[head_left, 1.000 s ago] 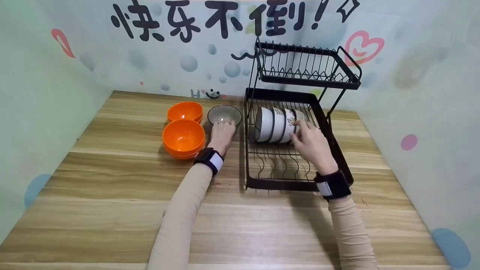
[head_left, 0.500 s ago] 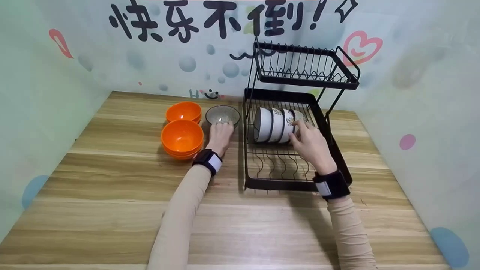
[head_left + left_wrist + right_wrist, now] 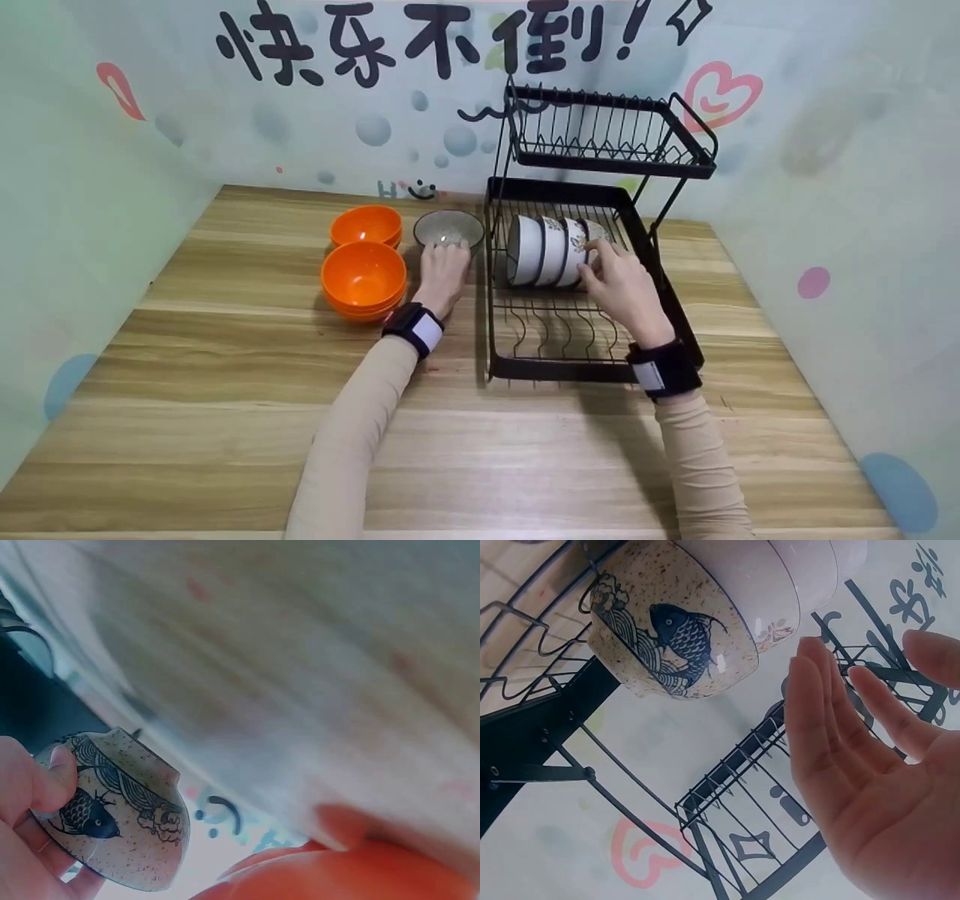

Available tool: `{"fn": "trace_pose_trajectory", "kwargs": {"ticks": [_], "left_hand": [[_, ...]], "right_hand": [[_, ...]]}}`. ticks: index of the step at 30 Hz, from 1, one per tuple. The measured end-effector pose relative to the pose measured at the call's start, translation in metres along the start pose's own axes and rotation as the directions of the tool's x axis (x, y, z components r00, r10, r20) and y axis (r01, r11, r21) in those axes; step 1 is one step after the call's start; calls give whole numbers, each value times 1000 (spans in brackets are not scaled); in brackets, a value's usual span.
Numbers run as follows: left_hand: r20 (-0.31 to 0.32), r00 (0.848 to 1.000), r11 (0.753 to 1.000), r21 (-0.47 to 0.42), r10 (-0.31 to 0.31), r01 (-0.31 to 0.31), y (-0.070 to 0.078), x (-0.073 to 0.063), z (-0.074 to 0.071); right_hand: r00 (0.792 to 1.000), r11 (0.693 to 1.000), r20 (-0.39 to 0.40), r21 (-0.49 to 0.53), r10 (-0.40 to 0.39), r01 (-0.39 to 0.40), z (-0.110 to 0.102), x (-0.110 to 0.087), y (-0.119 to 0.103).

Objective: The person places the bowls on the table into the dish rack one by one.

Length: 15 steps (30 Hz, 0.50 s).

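Note:
My left hand (image 3: pixel 444 274) pinches the near rim of a grey speckled bowl (image 3: pixel 448 223), fingers inside and thumb on the outer wall. A dark fish and wave pattern decorates this bowl's outside (image 3: pixel 127 814) in the left wrist view. Over the lower tier of a black dish rack (image 3: pixel 566 367), my right hand (image 3: pixel 626 289) is held with loosely bent fingers beside a row of bowls on edge. White bowls (image 3: pixel 529 251) make up most of that row. At its right end stands a speckled bowl with a blue fish (image 3: pixel 679 630), partly hidden by the hand in the head view.
Orange bowls in two stacks, a front one (image 3: pixel 364 277) and a rear one (image 3: pixel 367 225), stand left of the speckled bowl. The rack's upper tier (image 3: pixel 611 157) overhangs the back. A printed wall (image 3: pixel 262 142) closes off the wooden table (image 3: pixel 225 420) behind.
The left hand and the speckled bowl have shifted very slightly right, toward the rack. The right hand keeps its place by the row of bowls.

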<state>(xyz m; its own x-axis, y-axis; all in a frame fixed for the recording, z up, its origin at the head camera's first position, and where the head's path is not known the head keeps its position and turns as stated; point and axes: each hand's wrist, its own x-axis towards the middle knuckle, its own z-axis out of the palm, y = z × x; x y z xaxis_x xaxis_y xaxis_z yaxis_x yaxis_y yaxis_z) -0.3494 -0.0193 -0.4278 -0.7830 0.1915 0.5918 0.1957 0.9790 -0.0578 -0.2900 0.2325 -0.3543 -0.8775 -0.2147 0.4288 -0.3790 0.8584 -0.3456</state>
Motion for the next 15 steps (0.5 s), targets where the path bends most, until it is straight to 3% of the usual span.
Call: {"fn": "trace_pose_trajectory", "kwargs": {"ticks": [9,15], "left_hand": [[-80,993,996,-2,92,-93,-5,-3,-26],[-134,970,979,12,201,-201,-7,-15,-43]], "right_hand": [[998,997,-64,69,-26,31,-10,-2,3],[997,995,-70,85,-37,42,-21,-4,0]]}}
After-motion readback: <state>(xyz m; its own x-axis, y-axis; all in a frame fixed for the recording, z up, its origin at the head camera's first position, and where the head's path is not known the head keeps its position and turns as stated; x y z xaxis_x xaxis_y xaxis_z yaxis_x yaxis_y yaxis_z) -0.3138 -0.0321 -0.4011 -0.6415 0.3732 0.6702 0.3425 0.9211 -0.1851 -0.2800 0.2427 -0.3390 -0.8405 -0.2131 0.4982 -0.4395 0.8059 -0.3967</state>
